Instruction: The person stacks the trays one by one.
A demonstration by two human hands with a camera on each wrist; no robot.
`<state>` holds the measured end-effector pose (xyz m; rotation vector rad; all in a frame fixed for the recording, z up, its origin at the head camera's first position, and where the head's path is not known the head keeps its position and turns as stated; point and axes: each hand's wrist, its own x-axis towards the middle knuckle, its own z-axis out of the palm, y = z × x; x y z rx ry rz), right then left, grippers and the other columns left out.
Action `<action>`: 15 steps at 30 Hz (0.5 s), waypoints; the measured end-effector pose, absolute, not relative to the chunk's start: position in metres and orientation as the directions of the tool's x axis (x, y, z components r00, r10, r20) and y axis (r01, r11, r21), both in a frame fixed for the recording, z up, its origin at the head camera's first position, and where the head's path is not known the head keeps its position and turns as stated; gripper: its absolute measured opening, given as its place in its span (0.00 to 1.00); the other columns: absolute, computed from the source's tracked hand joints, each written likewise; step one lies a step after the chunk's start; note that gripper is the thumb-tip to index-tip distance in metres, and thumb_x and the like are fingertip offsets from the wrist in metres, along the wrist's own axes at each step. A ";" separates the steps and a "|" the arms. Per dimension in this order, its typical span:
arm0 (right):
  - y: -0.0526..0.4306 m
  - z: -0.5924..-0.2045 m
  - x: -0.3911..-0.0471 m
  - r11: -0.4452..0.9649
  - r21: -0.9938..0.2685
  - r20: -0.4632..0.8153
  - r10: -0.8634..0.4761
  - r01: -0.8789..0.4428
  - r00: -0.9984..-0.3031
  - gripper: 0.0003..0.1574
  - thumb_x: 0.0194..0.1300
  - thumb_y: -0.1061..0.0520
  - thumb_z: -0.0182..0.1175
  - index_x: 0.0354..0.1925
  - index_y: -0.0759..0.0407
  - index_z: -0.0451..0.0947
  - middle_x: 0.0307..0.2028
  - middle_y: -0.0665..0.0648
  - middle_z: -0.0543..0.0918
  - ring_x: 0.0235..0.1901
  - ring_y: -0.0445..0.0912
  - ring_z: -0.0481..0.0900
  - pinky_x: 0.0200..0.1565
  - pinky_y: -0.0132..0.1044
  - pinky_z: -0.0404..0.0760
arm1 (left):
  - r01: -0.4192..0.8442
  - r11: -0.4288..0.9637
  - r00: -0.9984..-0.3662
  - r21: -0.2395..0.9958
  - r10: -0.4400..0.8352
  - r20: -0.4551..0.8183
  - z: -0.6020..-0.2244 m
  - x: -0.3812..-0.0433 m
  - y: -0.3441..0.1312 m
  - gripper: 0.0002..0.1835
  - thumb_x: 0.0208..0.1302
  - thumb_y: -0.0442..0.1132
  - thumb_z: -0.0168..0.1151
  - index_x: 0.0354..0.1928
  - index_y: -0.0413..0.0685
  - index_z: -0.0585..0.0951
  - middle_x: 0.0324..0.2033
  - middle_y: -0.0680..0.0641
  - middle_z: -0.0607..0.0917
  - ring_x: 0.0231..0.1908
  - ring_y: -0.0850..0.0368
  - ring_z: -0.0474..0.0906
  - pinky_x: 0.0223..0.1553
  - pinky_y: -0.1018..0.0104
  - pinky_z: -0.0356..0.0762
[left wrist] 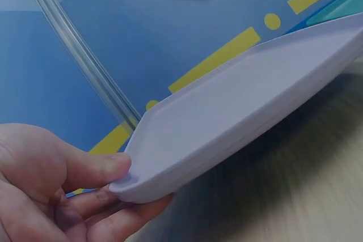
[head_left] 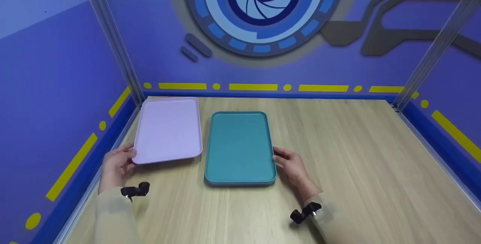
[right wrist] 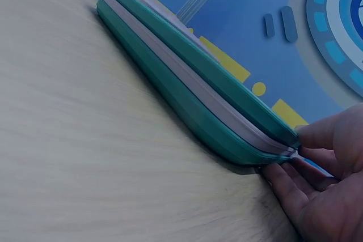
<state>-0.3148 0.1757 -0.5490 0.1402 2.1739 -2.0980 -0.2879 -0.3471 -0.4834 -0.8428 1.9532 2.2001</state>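
My left hand (head_left: 115,163) holds a lilac tray (head_left: 169,129) by its near left corner, thumb on the rim and fingers underneath. In the left wrist view the tray (left wrist: 227,94) slants, with shadow on the table beneath it. Right of it in the head view lies a stack of trays with a teal tray (head_left: 240,148) on top. From the right wrist view, a pale lilac tray (right wrist: 187,77) is sandwiched between two teal ones in that stack. My right hand (head_left: 291,165) grips the stack's right edge, thumb at the top tray and fingertips low by the bottom one.
The trays are over a light wooden table (head_left: 338,153). Blue printed panels (head_left: 300,75) stand at the back and both sides, with metal posts (head_left: 112,37) at the corners. Each wrist wears a small black camera (head_left: 136,189).
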 end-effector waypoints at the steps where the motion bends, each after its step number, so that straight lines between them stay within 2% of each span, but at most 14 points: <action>1: 0.176 -0.549 -0.315 0.037 -0.988 -0.150 -0.014 0.149 -0.989 0.27 0.74 0.66 0.57 0.69 0.67 0.72 0.69 0.69 0.74 0.68 0.56 0.74 0.68 0.53 0.75 | -0.407 -0.181 -0.845 0.895 -0.297 -0.445 -0.482 -0.288 -0.346 0.33 0.75 0.32 0.56 0.79 0.46 0.61 0.32 0.62 0.82 0.32 0.65 0.82 0.36 0.73 0.83; 4: 0.176 -0.548 -0.315 0.042 -0.989 -0.146 -0.016 0.145 -0.989 0.27 0.74 0.65 0.57 0.69 0.67 0.72 0.69 0.69 0.74 0.68 0.56 0.74 0.68 0.53 0.74 | -0.398 -0.173 -0.850 0.901 -0.301 -0.433 -0.476 -0.288 -0.341 0.32 0.76 0.33 0.56 0.79 0.47 0.62 0.35 0.61 0.82 0.34 0.64 0.82 0.38 0.73 0.84; 11: 0.174 -0.549 -0.316 0.043 -0.989 -0.138 -0.004 0.138 -0.990 0.27 0.73 0.66 0.58 0.68 0.67 0.74 0.68 0.68 0.76 0.65 0.53 0.75 0.68 0.51 0.76 | -0.340 -0.184 -0.884 0.922 -0.271 -0.380 -0.467 -0.291 -0.323 0.32 0.76 0.31 0.54 0.79 0.44 0.61 0.31 0.64 0.82 0.31 0.66 0.83 0.37 0.72 0.86; 12: 0.174 -0.549 -0.316 0.047 -0.990 -0.135 -0.002 0.135 -0.991 0.27 0.73 0.66 0.58 0.68 0.67 0.74 0.68 0.68 0.76 0.65 0.53 0.75 0.68 0.51 0.76 | -0.332 -0.191 -0.888 0.924 -0.267 -0.374 -0.467 -0.291 -0.320 0.32 0.76 0.31 0.54 0.79 0.43 0.61 0.32 0.63 0.82 0.31 0.66 0.83 0.37 0.71 0.87; 14: 0.175 -0.548 -0.315 0.054 -0.989 -0.135 -0.006 0.134 -0.991 0.27 0.73 0.66 0.58 0.68 0.66 0.73 0.69 0.68 0.75 0.66 0.54 0.75 0.69 0.51 0.75 | -0.334 -0.192 -0.881 0.923 -0.284 -0.378 -0.466 -0.292 -0.312 0.31 0.76 0.32 0.55 0.78 0.44 0.63 0.39 0.57 0.84 0.32 0.66 0.83 0.37 0.71 0.86; 15: 0.174 -0.548 -0.315 0.060 -0.989 -0.134 -0.003 0.134 -0.991 0.27 0.73 0.66 0.58 0.68 0.66 0.73 0.69 0.68 0.75 0.66 0.55 0.75 0.69 0.52 0.74 | -0.328 -0.194 -0.882 0.924 -0.287 -0.374 -0.467 -0.292 -0.309 0.31 0.76 0.32 0.55 0.78 0.44 0.63 0.39 0.56 0.85 0.31 0.66 0.83 0.35 0.72 0.86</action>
